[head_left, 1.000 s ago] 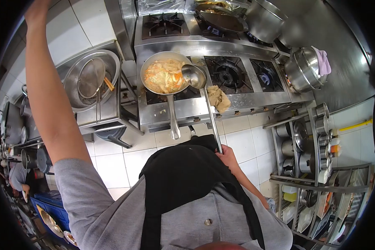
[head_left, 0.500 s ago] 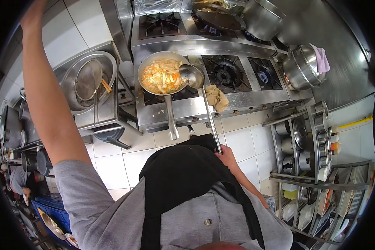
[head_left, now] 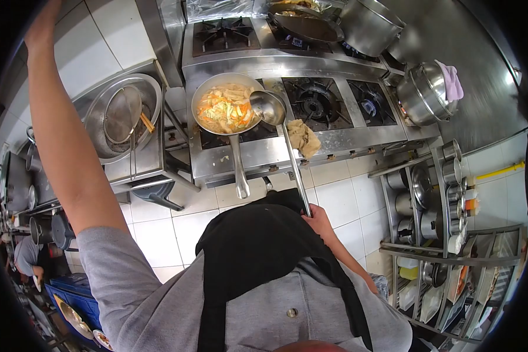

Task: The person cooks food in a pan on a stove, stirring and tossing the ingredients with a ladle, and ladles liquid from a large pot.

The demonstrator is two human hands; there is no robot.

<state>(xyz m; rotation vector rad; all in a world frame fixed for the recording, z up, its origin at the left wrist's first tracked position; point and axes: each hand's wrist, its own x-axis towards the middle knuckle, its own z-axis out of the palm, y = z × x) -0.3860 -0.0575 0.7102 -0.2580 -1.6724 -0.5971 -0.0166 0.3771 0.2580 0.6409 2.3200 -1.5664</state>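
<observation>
My right hand (head_left: pixel 317 218) is closed round the handle end of a long steel ladle (head_left: pixel 268 108). The ladle's bowl rests against the right rim of a frying pan (head_left: pixel 235 141). Inside the pan lie shredded vegetables (head_left: pixel 226 110), pale and orange, in some liquid. Stretched far up to the left is my left arm, with my left hand (head_left: pixel 43 24) at the dark edge of the view. Its fingers are cut off there, so what it touches is hidden. A crumpled brown cloth (head_left: pixel 303 138) lies on the stove front beside the ladle handle.
The steel stove (head_left: pixel 340 144) has several burners, one lit at right. Behind stand a wok (head_left: pixel 308 26) and a large pot (head_left: pixel 369 26). At left, a strainer (head_left: pixel 123 114) sits in a metal basin (head_left: pixel 155 94). A pot rack (head_left: pixel 416 205) stands right; another person (head_left: pixel 28 255) is far left.
The view has shifted very slightly, so the stove and pan appear a little further left. My right hand keeps its hold on the ladle; my left arm stays raised.
</observation>
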